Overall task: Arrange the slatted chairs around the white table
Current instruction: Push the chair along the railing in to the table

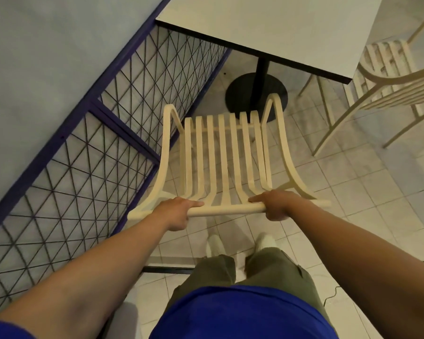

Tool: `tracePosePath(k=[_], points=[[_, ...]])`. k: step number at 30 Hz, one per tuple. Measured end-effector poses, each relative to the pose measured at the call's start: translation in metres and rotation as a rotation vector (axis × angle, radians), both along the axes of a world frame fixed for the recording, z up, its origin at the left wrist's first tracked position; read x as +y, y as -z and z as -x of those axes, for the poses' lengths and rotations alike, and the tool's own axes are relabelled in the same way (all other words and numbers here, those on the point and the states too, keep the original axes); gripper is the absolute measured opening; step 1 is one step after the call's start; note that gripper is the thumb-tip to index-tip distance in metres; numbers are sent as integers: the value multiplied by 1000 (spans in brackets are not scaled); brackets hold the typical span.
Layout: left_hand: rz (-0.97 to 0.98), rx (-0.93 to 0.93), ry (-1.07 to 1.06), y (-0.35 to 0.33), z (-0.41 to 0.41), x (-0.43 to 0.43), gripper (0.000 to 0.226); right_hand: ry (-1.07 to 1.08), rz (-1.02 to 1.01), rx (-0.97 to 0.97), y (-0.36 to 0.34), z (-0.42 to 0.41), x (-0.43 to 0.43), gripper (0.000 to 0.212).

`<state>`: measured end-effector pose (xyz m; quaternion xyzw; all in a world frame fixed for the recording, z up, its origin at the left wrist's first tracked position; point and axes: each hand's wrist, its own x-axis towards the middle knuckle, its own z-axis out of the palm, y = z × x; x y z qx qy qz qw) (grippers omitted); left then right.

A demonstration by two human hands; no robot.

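gripping the top rail of the cream slatted chair [224,152] with left hand [175,212] and right hand [275,205], the person faces the white table [279,28]; it looks light, rigid, best steered from that rail.

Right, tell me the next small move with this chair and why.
Probably push the slatted chair straight ahead toward the white table. Both the left hand and right hand grip its top rail, the seat faces the table's black pedestal, and open tiled floor lies between.
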<state>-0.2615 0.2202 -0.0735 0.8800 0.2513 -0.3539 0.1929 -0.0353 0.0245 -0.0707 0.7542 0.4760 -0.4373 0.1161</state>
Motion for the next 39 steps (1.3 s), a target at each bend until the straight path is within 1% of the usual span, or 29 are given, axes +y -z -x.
tracePosePath(k=[4, 6, 9, 11, 19, 27, 31, 39], points=[[4, 0, -27, -1, 3, 0, 72, -37, 0, 91, -5, -9, -1, 70], [-7, 11, -24, -3, 3, 0, 76, -82, 22, 116, -8, -13, -2, 76], [-36, 20, -16, -6, 0, -3, 81, -133, 41, 92, -7, -18, -4, 87], [-52, 17, -5, -7, -1, -4, 84, -145, 39, 98, -6, -21, -4, 88], [-33, -14, 41, -3, 1, 13, 86, -65, 51, 95, -3, -15, 4, 90], [-1, -4, 143, -5, 4, 83, 85, 56, 4, 142, 6, 13, 35, 91], [-2, 23, 193, -7, 2, 117, 93, 111, 2, 174, 6, 29, 55, 91], [-56, 39, 256, -15, 0, 170, 85, 173, -31, 206, 8, 52, 97, 89]])
